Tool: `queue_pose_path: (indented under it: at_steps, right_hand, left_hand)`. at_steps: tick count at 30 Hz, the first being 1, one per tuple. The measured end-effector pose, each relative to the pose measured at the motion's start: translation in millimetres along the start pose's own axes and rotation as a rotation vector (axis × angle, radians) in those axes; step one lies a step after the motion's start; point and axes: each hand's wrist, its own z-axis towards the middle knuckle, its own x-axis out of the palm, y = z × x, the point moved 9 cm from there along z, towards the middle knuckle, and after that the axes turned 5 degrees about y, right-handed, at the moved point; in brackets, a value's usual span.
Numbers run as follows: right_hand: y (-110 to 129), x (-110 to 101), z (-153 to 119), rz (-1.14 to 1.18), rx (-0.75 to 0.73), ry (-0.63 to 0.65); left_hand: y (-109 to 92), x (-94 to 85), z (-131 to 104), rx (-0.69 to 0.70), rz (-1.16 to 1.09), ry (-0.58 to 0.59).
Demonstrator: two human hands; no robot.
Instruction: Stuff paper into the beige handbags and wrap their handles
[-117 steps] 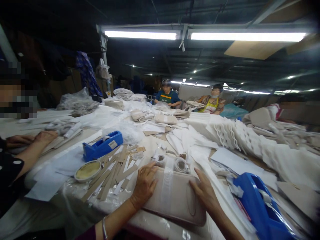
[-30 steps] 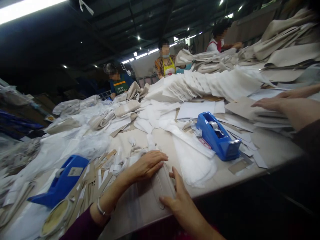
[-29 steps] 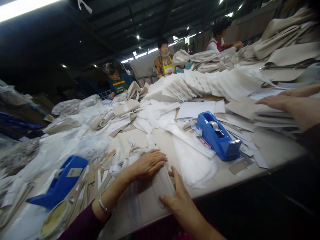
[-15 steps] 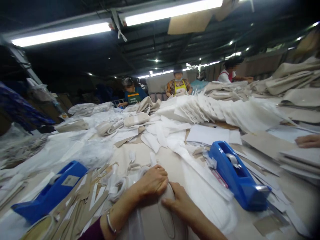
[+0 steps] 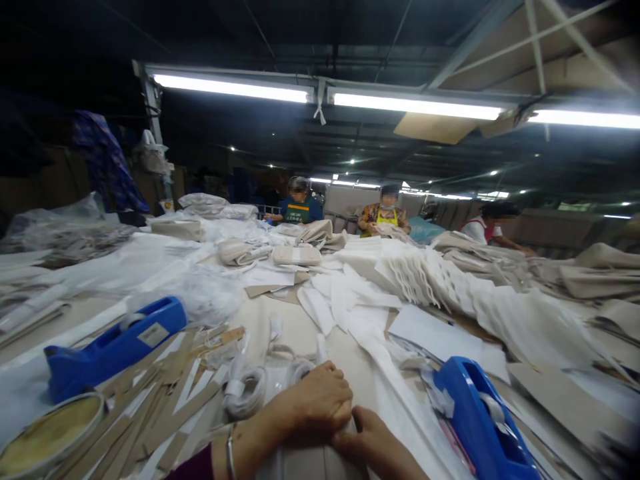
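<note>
Beige, smooth-faced: one flat piece point(image 5: 310, 463), lying at the near edge of the view, under and between the two hands, mostly hidden by them.

Left hand, one point(image 5: 320, 403): arching over the piece with knuckles up and fingers curling well inward; whether the fingertips are gripping an edge cannot be told. It is probably pressing down to keep the piece steady. A silver bracelet point(image 5: 231, 453) is circling the wrist.

Right hand, one point(image 5: 373, 440): meeting the left from the other side, thumb and forefinger slightly parted and bending towards the piece, perhaps bracing its side; the grip itself is hidden.

Coiled pale straps point(image 5: 245, 393), wrapped: lying just beyond the left forearm, the wrapping presumably keeping them from unrolling.

Tape dispensers, blue, two: one point(image 5: 117, 347) sitting to the left, one point(image 5: 480, 413) to the right (handy, it seems, from either side).

Card strips point(image 5: 135, 427), beige and white: lying loose beside a round tub point(image 5: 50, 433).

White wavy sheets point(image 5: 465, 280): leaning in a long overlapping row, likely for easy lifting.

Co-workers, three point(image 5: 299, 203) point(image 5: 384, 213) point(image 5: 487, 227): sitting or standing beyond the heaps.
</note>
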Motion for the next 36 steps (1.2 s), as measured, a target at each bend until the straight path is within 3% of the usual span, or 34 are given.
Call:
queue_pose_path:
  at_steps: [4,7,10,12,13,15,19,22,25,27,30,33,36]
  right_hand:
    - [-4,5,3,0.022,-0.005,-0.019]
    - [-14,0,7,-0.046,0.011,-0.019]
    - [-17,-5,21,-0.271,0.108,0.226]
    - [-8,-22,41,-0.566,0.146,0.373]
    - [4,-38,57,-0.737,0.119,0.363]
    - [45,-80,100,-0.981,-0.024,0.083]
    - [83,-123,183,-1.103,-0.162,-0.193]
    - [91,-130,226,-1.372,-0.295,-0.385]
    - [88,-123,246,-1.576,-0.432,-0.37]
    - [90,-124,244,-1.593,-0.479,-0.343]
    - [105,-132,219,-1.561,-0.484,-0.38]
    - [126,-142,176,-1.433,-0.441,-0.516]
    - [127,-152,124,-1.069,-0.37,-0.603]
  left_hand:
    - [-9,2.4,-3,0.064,0.057,-0.009]
    - [-7,5.2,-2,0.014,0.035,0.03]
    - [-1,6.0,-1,-0.047,-0.016,0.044]
    - [0,5.3,-2,-0.054,-0.051,0.023]
    - [0,6.1,-3,-0.049,-0.06,0.014]
    - [0,10.1,-3,-0.036,-0.056,-0.007]
    - [10,34.7,4,-0.043,-0.046,-0.01]
    - [20,59.6,13,0.019,-0.07,0.034]
    - [27,69.9,17,0.058,-0.077,0.057]
    - [25,65.1,15,0.063,-0.076,0.054]
    - [15,44.5,7,0.041,-0.083,0.031]
    - [6,21.7,2,0.01,-0.127,0.036]
    - [1,8.8,1,0.021,-0.179,0.081]
